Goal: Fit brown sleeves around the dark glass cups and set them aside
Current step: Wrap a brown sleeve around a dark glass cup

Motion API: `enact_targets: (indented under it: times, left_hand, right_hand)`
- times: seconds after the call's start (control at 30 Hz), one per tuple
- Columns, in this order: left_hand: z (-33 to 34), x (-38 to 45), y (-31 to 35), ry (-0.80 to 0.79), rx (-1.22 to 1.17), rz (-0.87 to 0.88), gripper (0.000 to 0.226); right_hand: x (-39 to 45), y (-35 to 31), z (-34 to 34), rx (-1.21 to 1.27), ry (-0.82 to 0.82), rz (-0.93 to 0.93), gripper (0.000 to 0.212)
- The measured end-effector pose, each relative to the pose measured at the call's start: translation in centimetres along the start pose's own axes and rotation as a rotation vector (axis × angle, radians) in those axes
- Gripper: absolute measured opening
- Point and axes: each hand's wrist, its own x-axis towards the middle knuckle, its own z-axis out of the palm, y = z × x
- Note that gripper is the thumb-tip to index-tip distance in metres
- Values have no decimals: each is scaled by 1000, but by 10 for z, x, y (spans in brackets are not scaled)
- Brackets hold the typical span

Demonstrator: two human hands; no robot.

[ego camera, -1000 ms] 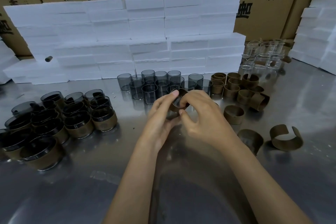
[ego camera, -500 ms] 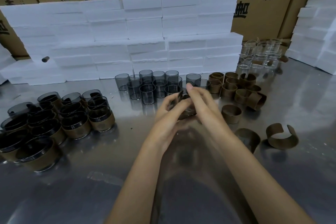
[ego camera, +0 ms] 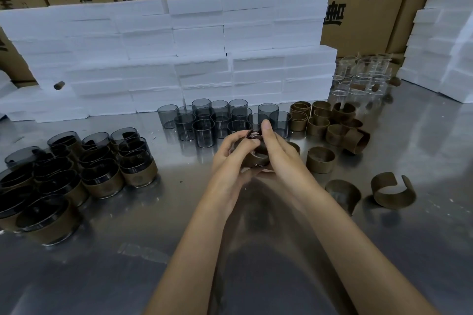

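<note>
Dark grey cups; brown sleeves; white foam blocks.

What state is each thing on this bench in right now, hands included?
Left hand: grips the cup being sleeved.
Right hand: grips the same cup, fingers curled round it.
Held cup: above the table, brown sleeve partly round it.
Finished cups: sleeved, upright, grouped at left.
Bare dark cups: upright, unsleeved.
Loose sleeves: empty, some curled open.
Clear glasses: upright, far right.
</note>
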Motion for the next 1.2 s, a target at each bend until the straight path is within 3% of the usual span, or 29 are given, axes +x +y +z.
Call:
enact_targets:
  times: [0.47, 0.73, 0.9, 1.0, 1.07, 1.2]
  left_hand:
    - [-3, 1, 0, -47, -17, -20, 55]
    - [1, 2, 2, -91, -37, 6, 58]
    - [2, 8, -1, 63, 141, -45, 64]
    - [-3, 8, -1, 174, 61, -34, 48]
    - [-6, 8, 0, 245, 0, -30, 31]
    - [0, 8, 2, 259, 81, -20, 21]
  right_hand:
    - [8, 10, -3, 4, 60, -35, 52]
    - [10, 13, 0, 87, 134, -39, 46]
    - [1, 19, 12, -212, 247, -320, 27]
    - [-1, 22, 17, -306, 195, -387, 37]
    - [0, 20, 23, -182, 142, -306, 33]
    - [6, 7, 13, 357, 141, 141, 45]
